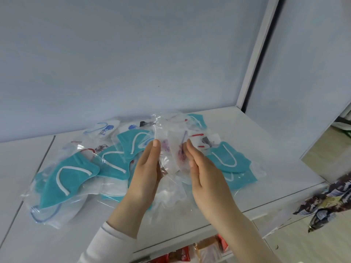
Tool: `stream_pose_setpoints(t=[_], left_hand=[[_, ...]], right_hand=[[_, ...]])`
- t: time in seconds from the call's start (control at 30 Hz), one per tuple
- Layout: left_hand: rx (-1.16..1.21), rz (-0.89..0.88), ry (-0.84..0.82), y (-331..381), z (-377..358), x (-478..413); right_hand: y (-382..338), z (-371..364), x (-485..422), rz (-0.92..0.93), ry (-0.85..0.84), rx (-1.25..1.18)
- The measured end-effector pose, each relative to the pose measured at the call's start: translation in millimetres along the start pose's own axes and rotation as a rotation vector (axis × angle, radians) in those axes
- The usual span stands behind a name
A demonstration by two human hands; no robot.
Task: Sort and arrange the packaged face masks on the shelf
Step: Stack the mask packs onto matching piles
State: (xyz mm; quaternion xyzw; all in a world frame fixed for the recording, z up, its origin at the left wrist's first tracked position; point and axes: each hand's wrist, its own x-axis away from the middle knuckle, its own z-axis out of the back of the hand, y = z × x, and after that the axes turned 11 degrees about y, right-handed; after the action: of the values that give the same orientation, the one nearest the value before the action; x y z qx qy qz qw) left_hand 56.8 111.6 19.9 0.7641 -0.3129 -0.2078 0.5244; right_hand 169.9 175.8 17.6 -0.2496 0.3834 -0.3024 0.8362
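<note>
Several crinkly packets (pixel 171 149) (teal masks (pixel 64 179))

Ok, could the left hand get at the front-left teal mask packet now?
Probably yes: the teal mask packet lies uncovered, with nothing over it, beside the left hand. That hand, with the right hand, pinches the purple-print packet, so it must release first.

Pale blue wall (pixel 133 54), beige floor (pixel 321 156)
</note>
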Motion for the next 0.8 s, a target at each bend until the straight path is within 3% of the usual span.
stream_pose_setpoints(t=[0.23,0.37,0.43,0.57,0.8], left_hand=[[-0.129,-0.082,0.063,-3,11,2],[-0.119,-0.070,0.128,-7,26,-3],[-0.107,-0.060,0.143,-6,33,-3],[-0.199,-0.156,0.097,6,46,6],[-0.354,-0.338,0.175,1,75,30]], right_hand=[[-7,-2,1,-0.061,-0.123,-0.218],[9,4,-6,-0.076,0.057,-0.235],[15,8,-11,-0.178,0.097,-0.222],[8,-1,-16,-0.281,-0.101,-0.451],[-7,-45,-4,-0.393,-0.137,-0.643]])
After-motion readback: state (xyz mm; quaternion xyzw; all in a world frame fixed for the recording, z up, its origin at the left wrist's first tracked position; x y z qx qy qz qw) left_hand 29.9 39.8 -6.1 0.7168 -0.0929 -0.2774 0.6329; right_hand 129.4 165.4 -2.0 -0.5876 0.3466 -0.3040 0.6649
